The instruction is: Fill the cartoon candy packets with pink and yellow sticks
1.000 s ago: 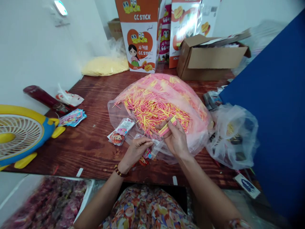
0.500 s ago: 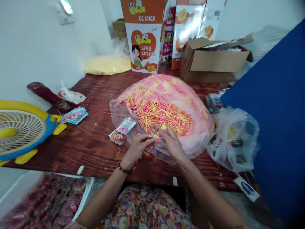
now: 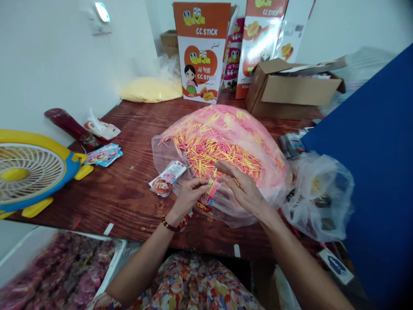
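The right hand (image 3: 248,190), loosely open and apparently empty, has released the pink-and-yellow sticks (image 3: 212,188), now seemingly inside the printed sachet (image 3: 206,200) the left hand (image 3: 189,196) pinches at nine o'clock.

A garment (image 3: 193,284) (top or dress, hard to tell) carries a crowded print of red, orange, yellow, white and violet-blue patches. The same print shows on the left sleeve (image 3: 102,302), near the elbow. A bracelet (image 3: 170,224) of round brown beads, some darker, circles the wrist of the left hand (image 3: 187,196). Both forearms (image 3: 149,260) are bare.
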Demonstrator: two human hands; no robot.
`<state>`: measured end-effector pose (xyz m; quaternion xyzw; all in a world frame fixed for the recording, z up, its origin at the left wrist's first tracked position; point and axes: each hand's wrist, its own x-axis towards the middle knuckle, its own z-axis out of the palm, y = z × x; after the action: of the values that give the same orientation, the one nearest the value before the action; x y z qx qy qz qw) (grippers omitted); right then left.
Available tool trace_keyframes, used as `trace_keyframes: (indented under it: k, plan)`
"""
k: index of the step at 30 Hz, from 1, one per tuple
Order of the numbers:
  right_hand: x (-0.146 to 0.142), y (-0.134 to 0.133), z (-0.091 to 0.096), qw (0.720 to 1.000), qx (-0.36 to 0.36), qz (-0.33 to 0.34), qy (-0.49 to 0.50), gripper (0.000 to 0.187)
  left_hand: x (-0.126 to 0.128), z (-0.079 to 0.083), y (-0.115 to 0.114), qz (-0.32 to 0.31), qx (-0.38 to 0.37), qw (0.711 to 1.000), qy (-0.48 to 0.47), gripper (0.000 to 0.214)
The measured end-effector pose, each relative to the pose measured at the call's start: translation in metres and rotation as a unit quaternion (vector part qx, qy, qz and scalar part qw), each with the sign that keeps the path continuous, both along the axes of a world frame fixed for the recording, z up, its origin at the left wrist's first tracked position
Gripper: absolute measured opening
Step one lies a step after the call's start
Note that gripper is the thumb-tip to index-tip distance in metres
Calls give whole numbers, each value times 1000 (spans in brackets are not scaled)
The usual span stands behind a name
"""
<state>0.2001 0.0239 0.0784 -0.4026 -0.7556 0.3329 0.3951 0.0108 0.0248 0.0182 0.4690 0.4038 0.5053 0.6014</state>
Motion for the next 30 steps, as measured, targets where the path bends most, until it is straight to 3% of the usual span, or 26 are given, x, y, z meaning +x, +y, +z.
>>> trace_keyframes:
  k: [3, 6, 10, 13, 20, 25, 30]
  plan:
    - [-2, 2, 0, 999, 36, 22, -27, 35, 2, 3, 1, 12, 4, 1000, -1, 20]
    - [-2, 2, -5, 999, 6, 42, 10, 29, 1, 5, 2, 28, 2, 1000, 0, 22]
    - [1, 1, -9, 995, -84, -28, 53, 24, -4, 5, 3, 39, 9, 999, 6, 24]
    - [0, -1, -6, 994, -68, -87, 0, 14, -8, 9, 2, 33, 30, 998, 41, 23]
    - [-12, 4, 5, 997, -49, -60, 22, 17, -14, 27, -3, 74, 138, 979, 129, 17]
    - [-16, 15, -11, 979, -158, -42, 123, 18, -20, 23, 0, 101, 51, 992, 63, 20]
    - [-26, 19, -29, 939, -250, -66, 228, 19, -30, 17, -2, -23, -91, 996, -4, 36]
